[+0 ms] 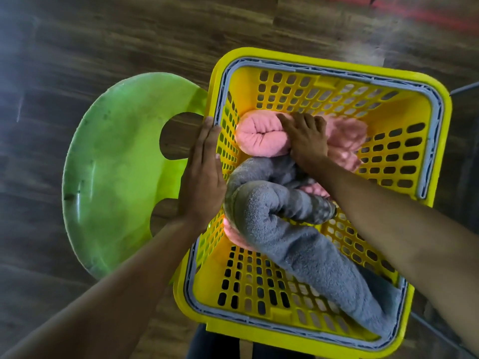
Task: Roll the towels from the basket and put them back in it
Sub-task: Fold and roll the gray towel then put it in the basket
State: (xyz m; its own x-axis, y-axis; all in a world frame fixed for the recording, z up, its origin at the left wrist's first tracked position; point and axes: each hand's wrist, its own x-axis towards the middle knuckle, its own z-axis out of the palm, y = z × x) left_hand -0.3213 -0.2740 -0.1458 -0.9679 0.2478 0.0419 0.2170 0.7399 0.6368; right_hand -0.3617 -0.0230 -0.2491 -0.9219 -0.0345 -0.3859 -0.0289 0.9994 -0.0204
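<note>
Returning rolls: your right hand [307,142] curls its fingers [284,120] round the pink towel [258,137] inside the basket [399,110]; your left hand [204,174], fingers straight, steadies its wall. Next: seat the roll, then release it.

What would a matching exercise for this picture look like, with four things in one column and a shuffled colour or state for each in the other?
Column one:
1. basket
2. chair
3. left hand
4. right hand

Column two:
A. holds the pink towel inside the basket
B. green
C. yellow
D. flat against the basket's outer wall

Pairs: 1-C, 2-B, 3-D, 4-A.
</note>
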